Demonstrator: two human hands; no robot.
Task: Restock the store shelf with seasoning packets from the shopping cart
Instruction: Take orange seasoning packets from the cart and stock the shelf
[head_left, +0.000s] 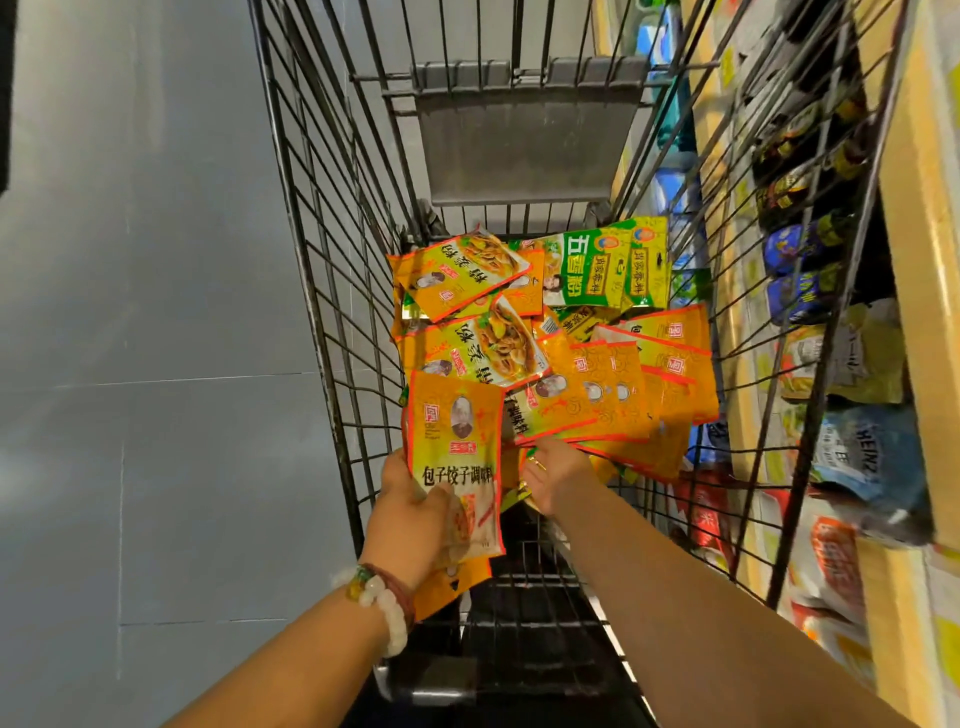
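Note:
A wire shopping cart (332, 291) holds a heap of orange seasoning packets (613, 384) and a few green ones (597, 265) on its floor. My left hand (410, 512) grips a small stack of orange packets (454, 447) upright at the cart's near left, thumb across the front packet. My right hand (558, 478) reaches down into the heap beside it, fingers curled under the edge of the fanned orange packets; the fingertips are hidden beneath them. The store shelf (919, 218) runs along the right, outside the cart wall.
The shelf tiers on the right carry blue, yellow and red bagged goods (862, 457) and dark bottles (800, 171). The cart's grey child-seat flap (524, 150) stands at the far end. Grey tiled floor (145, 322) lies to the left.

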